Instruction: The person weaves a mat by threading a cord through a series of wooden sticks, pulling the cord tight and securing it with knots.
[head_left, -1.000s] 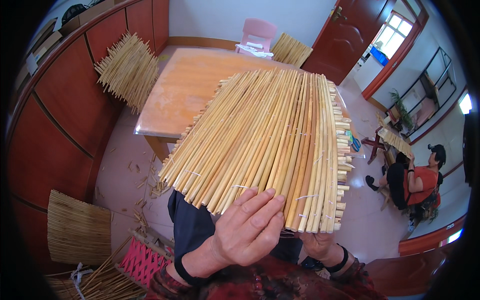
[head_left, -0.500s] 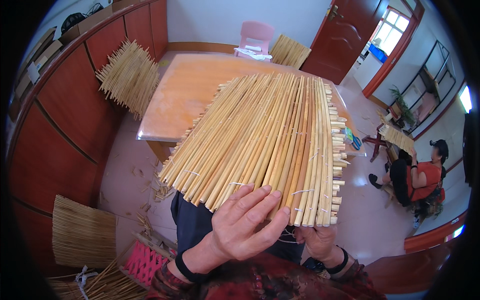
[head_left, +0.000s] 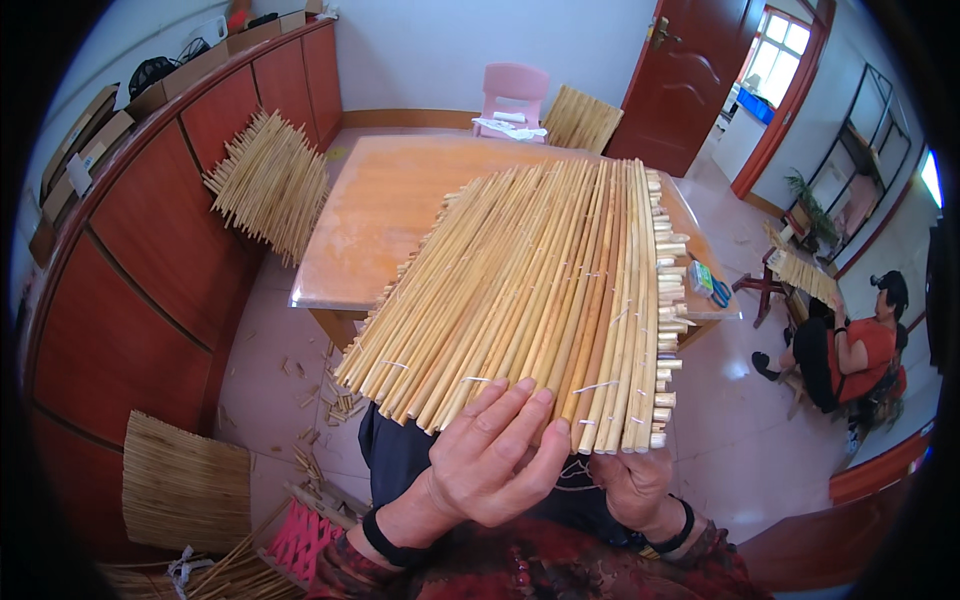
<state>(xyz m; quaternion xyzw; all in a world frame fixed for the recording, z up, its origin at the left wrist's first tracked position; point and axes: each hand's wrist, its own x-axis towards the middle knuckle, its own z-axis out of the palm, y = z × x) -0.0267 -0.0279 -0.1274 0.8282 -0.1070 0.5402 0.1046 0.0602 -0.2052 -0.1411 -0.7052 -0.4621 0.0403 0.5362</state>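
Observation:
A large mat of pale reed sticks [head_left: 520, 280], bound with white threads, rests over the wooden table [head_left: 355, 190], with its near end toward me. My left hand [head_left: 482, 460] has its bent fingers over that near edge, pressing on the sticks right of centre. My right hand [head_left: 635, 485] is under the mat's near right corner, gripping it; its fingertips are mostly hidden. Thin cord hangs between my hands. Blue-handled scissors [head_left: 720, 291] and a small green-and-white packet [head_left: 700, 277] lie at the table's right side.
Reed mats lean on wooden cabinets [head_left: 262, 185], at lower left [head_left: 185, 480] and by the door [head_left: 580, 120]. A pink chair [head_left: 510, 90] stands behind the table. Offcuts litter the floor. At right a seated co-worker [head_left: 855, 355] holds another mat [head_left: 805, 280]. Pink webbing [head_left: 300, 540] sits at lower left.
The table and room sit lower in the picture, as my view has shifted. The mat's near right end is slightly higher in view and more of my right hand shows beneath it.

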